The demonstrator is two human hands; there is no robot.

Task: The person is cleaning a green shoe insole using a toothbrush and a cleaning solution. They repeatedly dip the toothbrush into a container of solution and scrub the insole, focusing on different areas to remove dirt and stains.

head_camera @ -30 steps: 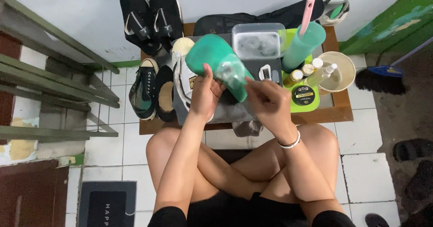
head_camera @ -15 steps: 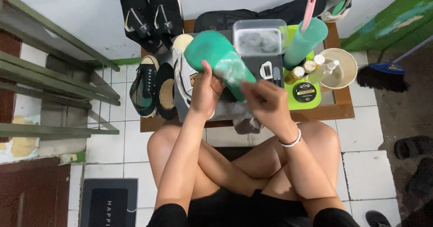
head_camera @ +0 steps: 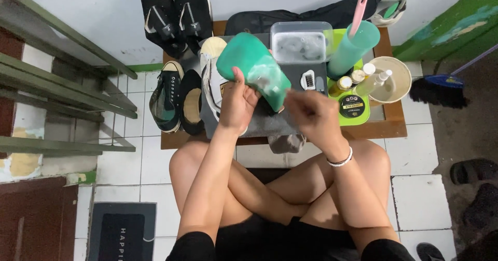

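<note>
The person is sitting cross-legged at a low wooden table (head_camera: 394, 128), lifting a green shoe (head_camera: 251, 69) above a grey cloth (head_camera: 270, 123). The left hand (head_camera: 236, 102) is wrapping its fingers around the shoe's side, tilting it toward the right hand (head_camera: 311, 113), probably to bring it within easy reach. That hand is blurring; its fingers are curling loosely, and whether they are pinching anything I cannot tell.

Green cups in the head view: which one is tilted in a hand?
The wide green cup, gripped by the left hand and tipped sideways. The taller teal cup stands upright holding a pink-handled brush.
</note>
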